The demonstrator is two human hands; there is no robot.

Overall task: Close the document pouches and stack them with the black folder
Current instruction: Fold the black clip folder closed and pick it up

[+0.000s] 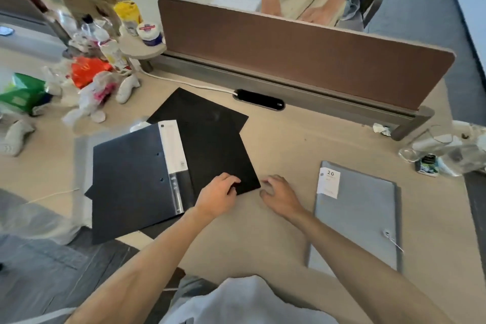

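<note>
A black document pouch lies at the middle of the desk, its flap spread toward the back. Overlapping its left side is a black folder with a white label strip along its spine. My left hand rests on the pouch's near right corner, fingers bent over the edge. Just off that corner my right hand sits on the desk, fingers loosely spread and holding nothing. A grey document pouch with a white "20" tag and a string tie lies flat to the right.
A brown divider panel runs along the desk's back edge, and another person stands behind it. Bottles, bags and wrappers crowd the back left. Clear plastic and a small packet sit at the right edge. A black cable port lies behind the pouch.
</note>
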